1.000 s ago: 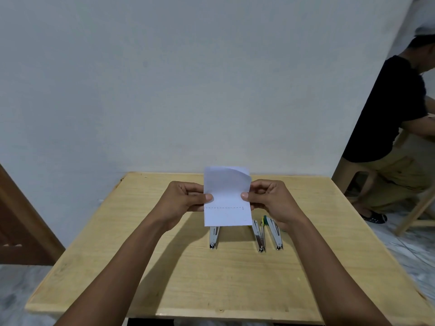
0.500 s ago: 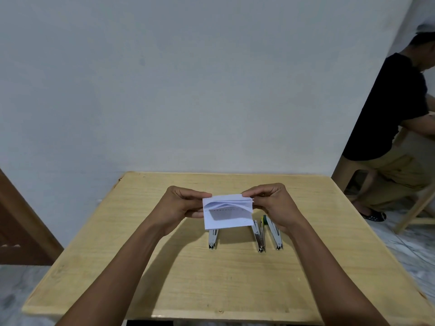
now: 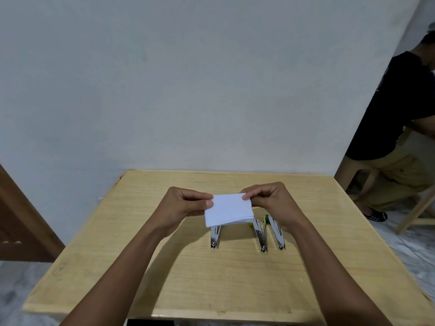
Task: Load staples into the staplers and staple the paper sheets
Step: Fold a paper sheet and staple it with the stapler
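Observation:
A folded white paper sheet [image 3: 227,210] is held above the middle of the wooden table [image 3: 235,274]. My left hand [image 3: 182,207] pinches its left edge and my right hand [image 3: 274,202] pinches its top right corner. Three metal staplers lie on the table under and in front of the paper, pointing toward me: a left stapler [image 3: 215,236], a middle stapler [image 3: 260,236] with a yellow end, and a right stapler [image 3: 276,232] with a green end. The paper hides their far ends.
A white wall stands right behind the table. A person in a black shirt [image 3: 397,109] sits on a wooden stool [image 3: 360,175] at the right, close to the table's far right corner. A brown door [image 3: 21,222] is at the left.
The paper stood upright and unfolded one second ago. Its top half has been folded down toward me, and it is now a flat folded packet held lower between both hands.

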